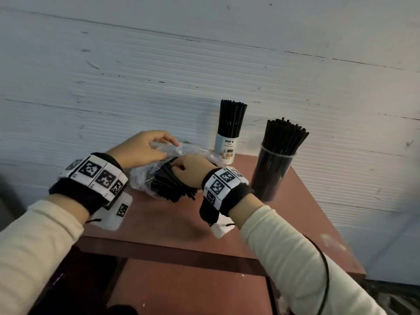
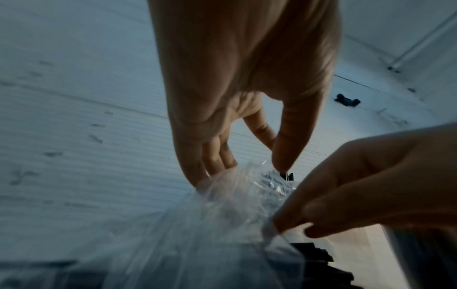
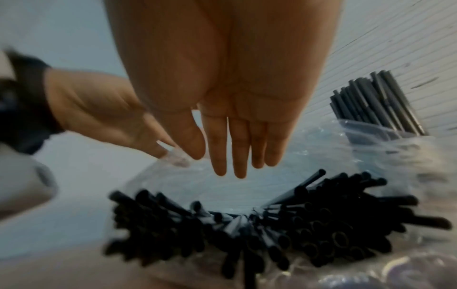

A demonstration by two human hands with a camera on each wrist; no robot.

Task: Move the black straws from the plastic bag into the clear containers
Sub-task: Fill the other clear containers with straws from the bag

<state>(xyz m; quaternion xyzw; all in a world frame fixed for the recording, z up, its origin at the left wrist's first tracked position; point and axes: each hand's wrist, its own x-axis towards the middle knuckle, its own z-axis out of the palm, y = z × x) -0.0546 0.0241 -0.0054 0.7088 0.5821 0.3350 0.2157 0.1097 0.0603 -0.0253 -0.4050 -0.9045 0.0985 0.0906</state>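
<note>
The left hand point(image 1: 141, 149) pinches the rim of the plastic bag point(image 2: 212, 224). The right hand's point(image 1: 191, 168) fingers point(image 3: 231, 154) stretch straight over the black straws point(image 3: 259, 224), holding nothing. Bag on worktop point(image 1: 227, 223), containers point(image 1: 273, 164) at right. Straws look light, stiff and slippery, best gripped mid-bundle.

Two containers are counted: one labelled point(image 1: 226, 147), one clear point(image 1: 273, 172), each packed with straws. One plastic bag point(image 1: 145, 176) is counted. The loose straws point(image 1: 172, 185) are too many to count.
</note>
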